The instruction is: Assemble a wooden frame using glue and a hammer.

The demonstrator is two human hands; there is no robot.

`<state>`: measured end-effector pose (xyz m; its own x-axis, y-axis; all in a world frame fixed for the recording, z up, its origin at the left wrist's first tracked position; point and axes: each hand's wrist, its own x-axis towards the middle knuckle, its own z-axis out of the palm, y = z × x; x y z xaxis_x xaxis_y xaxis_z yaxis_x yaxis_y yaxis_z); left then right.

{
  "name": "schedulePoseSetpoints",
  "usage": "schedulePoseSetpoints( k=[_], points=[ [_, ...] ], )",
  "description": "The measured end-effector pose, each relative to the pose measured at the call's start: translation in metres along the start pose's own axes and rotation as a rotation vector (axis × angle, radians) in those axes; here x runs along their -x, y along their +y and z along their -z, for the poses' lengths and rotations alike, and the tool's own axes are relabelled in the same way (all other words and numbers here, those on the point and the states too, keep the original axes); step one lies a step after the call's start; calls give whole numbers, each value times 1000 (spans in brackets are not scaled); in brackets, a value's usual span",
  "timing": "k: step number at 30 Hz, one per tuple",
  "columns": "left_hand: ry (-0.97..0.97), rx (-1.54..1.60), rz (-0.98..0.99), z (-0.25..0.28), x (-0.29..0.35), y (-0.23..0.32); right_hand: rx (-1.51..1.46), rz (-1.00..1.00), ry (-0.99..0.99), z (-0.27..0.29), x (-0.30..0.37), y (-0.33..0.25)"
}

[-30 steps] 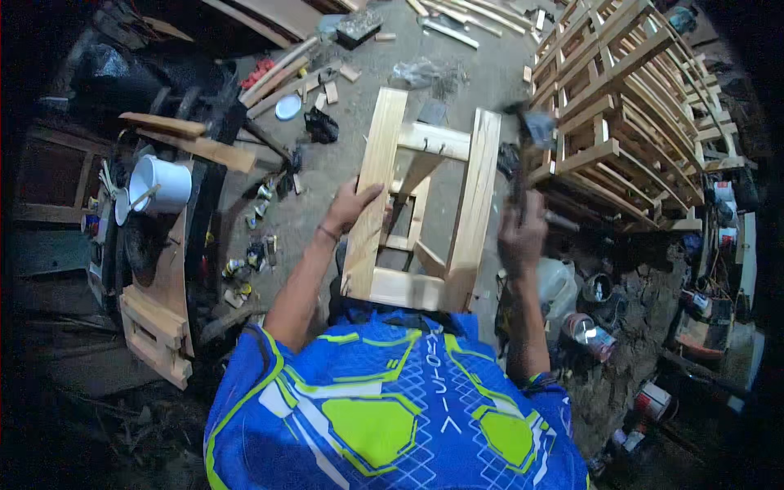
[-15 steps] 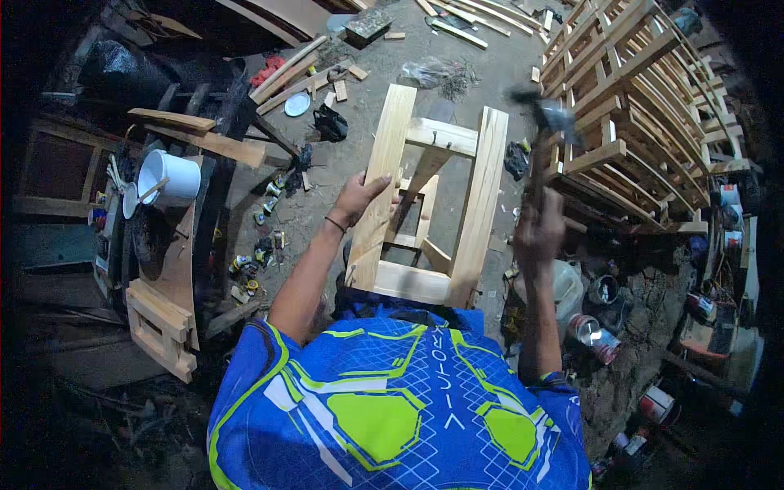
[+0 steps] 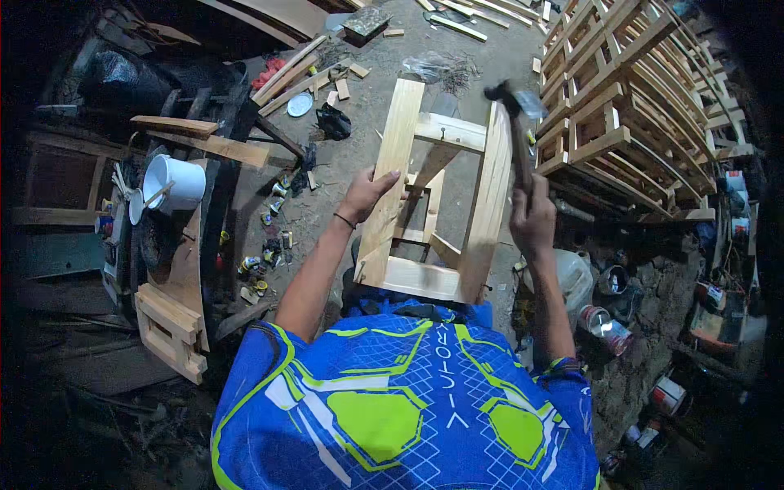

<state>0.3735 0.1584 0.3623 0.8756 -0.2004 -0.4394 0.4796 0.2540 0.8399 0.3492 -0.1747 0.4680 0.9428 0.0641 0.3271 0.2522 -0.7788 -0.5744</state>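
Note:
A pale wooden frame [image 3: 394,163] of two long boards joined by crosspieces rests against my lap. My left hand [image 3: 367,196] grips its left board, thumb on top and fingers curled under the inner edge. In my right hand [image 3: 535,222] is a hammer [image 3: 520,139], held by the handle just right of the frame. Its dark head sits close to the far end of the right board; whether they touch I cannot tell. A nail [image 3: 443,133] stands partly out of the far crosspiece [image 3: 451,132], and another nail [image 3: 488,287] sticks out low on the right side.
Stacked wooden frames [image 3: 621,106] rise at the right. A white bucket [image 3: 175,181] stands on a bench at the left, with a smaller wooden frame [image 3: 170,331] below it. Offcuts [image 3: 341,88], a white lid [image 3: 300,104] and small cans lie on the floor. A clear jug [image 3: 572,278] stands near my right forearm.
The hammer has swung left and down toward the right board's far end, and my right hand has come lower. The wooden frame has tilted slightly, with my left hand still gripping it.

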Motion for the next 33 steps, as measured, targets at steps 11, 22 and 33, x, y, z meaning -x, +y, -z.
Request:
schedulePoseSetpoints(
  k=[11,22,33],
  points=[
    [34,21,-19,1,-4,-4,180,-72,-331,-1,14,17],
    [55,56,-41,-13,1,-2,-1138,377,519,77,-21,-41],
    [102,-11,-36,2,-17,-19,62,130,-51,-3,-1,-8]
  ],
)
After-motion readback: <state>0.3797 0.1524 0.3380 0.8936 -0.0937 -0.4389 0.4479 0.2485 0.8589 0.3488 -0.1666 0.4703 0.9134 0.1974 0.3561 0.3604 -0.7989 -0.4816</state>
